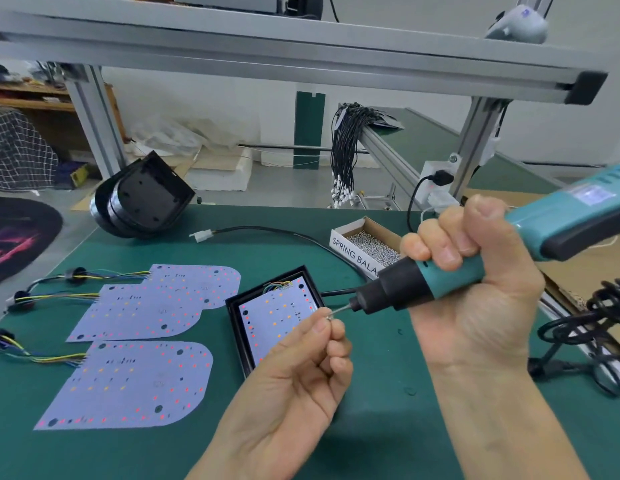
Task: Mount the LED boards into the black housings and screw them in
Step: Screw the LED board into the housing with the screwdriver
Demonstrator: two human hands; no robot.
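Screw: a small screw is pinched between the thumb and forefinger of the left hand, held at the tip of the driver bit, apparently so that it seats on the bit before going down to the board.
Electric screwdriver: the right hand is fisted tight around the teal electric screwdriver, its bit pointing left and slightly down toward the screw; the tool is lifted clear of the tabletop.
Left hand pose: palm turned up, other fingers curled in, wrist coming from the near edge.
Right hand pose: knuckles up, thumb on top of the body, forearm coming from the near right corner.
Black housing: the black housing lies mid-tabletop just behind the left hand, with an LED board already lying inside it, wires at its far end.
Spare boards: three more LED boards lie flat toward the left edge, leads trailing left, not yet housed.
Screw box: an open screw box sits behind the tool, within easy reach of either hand.
Empty housings: a stack of housings leans at the far left corner.
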